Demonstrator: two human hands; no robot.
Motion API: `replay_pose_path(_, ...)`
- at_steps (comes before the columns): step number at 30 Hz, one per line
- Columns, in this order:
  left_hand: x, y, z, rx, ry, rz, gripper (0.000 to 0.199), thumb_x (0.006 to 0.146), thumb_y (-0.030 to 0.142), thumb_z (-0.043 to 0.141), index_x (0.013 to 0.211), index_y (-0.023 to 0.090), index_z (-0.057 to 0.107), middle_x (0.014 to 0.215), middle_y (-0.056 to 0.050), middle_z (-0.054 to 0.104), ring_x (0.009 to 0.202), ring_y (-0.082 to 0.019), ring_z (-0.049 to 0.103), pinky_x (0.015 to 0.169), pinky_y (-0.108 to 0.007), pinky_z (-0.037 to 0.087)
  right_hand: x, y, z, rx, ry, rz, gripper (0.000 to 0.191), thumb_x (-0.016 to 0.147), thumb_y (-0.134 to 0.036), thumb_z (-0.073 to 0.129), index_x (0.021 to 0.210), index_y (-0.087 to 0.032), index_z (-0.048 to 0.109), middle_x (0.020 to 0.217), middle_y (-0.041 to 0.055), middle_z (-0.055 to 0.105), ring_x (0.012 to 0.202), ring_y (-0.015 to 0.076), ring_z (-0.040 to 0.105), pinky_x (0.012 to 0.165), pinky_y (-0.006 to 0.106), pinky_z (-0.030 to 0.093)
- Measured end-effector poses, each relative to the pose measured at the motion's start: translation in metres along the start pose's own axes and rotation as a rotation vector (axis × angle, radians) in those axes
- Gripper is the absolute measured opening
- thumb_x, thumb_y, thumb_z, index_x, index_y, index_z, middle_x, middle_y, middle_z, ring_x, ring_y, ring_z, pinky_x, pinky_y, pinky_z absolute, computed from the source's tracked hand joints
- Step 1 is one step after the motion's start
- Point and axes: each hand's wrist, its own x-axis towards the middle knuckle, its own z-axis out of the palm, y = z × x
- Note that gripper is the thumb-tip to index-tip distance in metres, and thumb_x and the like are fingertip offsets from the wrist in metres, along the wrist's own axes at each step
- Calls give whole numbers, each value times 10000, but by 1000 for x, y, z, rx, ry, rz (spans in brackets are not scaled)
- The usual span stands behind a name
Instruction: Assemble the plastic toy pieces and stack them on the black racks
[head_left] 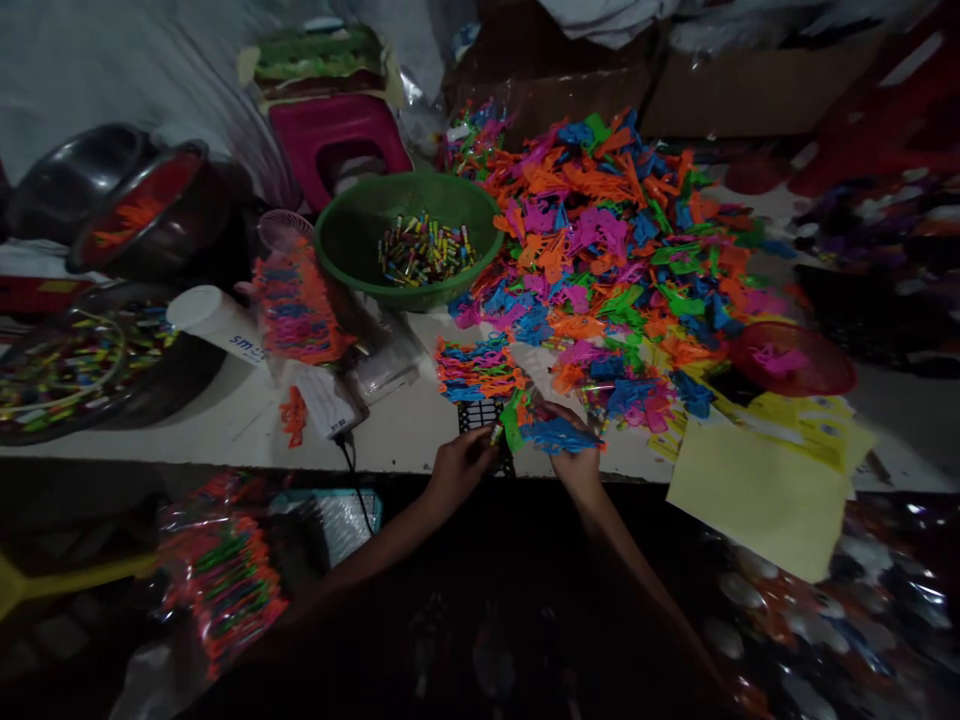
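Note:
At the table's front edge, my left hand [463, 465] pinches a small multicoloured cylinder [496, 434]. Just to its right is a green plastic toy piece [514, 422], close to the cylinder's end. My right hand [577, 468] is closed around several blue plastic toy pieces [561, 436]; the fingers behind them are partly hidden. Beyond my hands lies a row of orange, blue and pink toy pieces [480, 370], stacked side by side. A smaller loose group of toy pieces [637, 392] lies to the right, with a few cylinders among it.
A large heap of toy pieces [600, 230] covers the back of the table. A green basin [337, 245] holds more cylinders. Left are a white cup [210, 315] and packed toy bundle [296, 310]. Right are a red dish [832, 365] and yellow sheet [757, 490].

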Motion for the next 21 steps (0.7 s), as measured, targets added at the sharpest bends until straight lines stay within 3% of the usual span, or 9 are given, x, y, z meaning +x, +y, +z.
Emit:
replay_pose_path(3,-3,9,-1,-164,-168,35,286,739,219,584,1021,180,610,854,-22,686,767,-126,627,721,-227,484,-1,-18,-3,93,-4,18,271,695,-239,515,944,-213,617,960,61,652,859,190,612,790,364,498)
replay_pose_path(7,-9,24,0,-288,-507,118,156,674,208,648,826,169,651,797,-15,678,726,-120,621,676,-206,482,-2,-34,-23,196,234,64,167,746,-276,531,879,-200,597,833,38,655,717,157,620,654,313,514)
replay_pose_path(9,-14,26,-1,-275,-576,157,144,665,215,651,801,167,647,777,-16,673,714,-122,617,669,-210,483,0,-31,-27,222,321,85,139,770,-288,521,848,-195,590,812,29,652,703,145,620,636,294,511)
replay_pose_path(11,-16,21,-4,-258,-474,171,125,683,230,633,789,165,646,791,-29,674,740,-133,620,694,-225,487,2,-21,-22,204,293,113,145,758,-304,550,833,-189,596,823,33,659,722,148,626,656,293,512)
replay_pose_path(15,-4,-7,-16,-156,107,108,142,690,240,619,806,161,643,846,-54,677,799,-156,626,753,-263,491,6,8,11,125,6,122,217,742,-334,549,879,-188,633,901,54,678,847,175,632,786,330,495)
replay_pose_path(17,8,-24,-20,-82,304,45,133,696,250,614,788,158,642,821,-52,679,769,-155,629,742,-270,495,7,19,29,64,-75,133,249,747,-352,518,890,-193,646,906,52,685,876,181,627,816,335,482)
replay_pose_path(19,19,-37,-21,-28,360,5,131,710,269,607,773,161,646,810,-45,683,758,-149,630,730,-262,494,8,26,41,-8,-95,169,278,749,-371,499,899,-193,650,883,46,692,823,181,635,786,327,490)
replay_pose_path(21,27,-45,-19,-14,341,-16,157,725,299,600,796,168,650,822,-36,686,760,-141,628,713,-245,490,11,28,46,-67,-110,194,301,751,-391,495,903,-183,650,842,47,695,747,180,638,734,317,498)
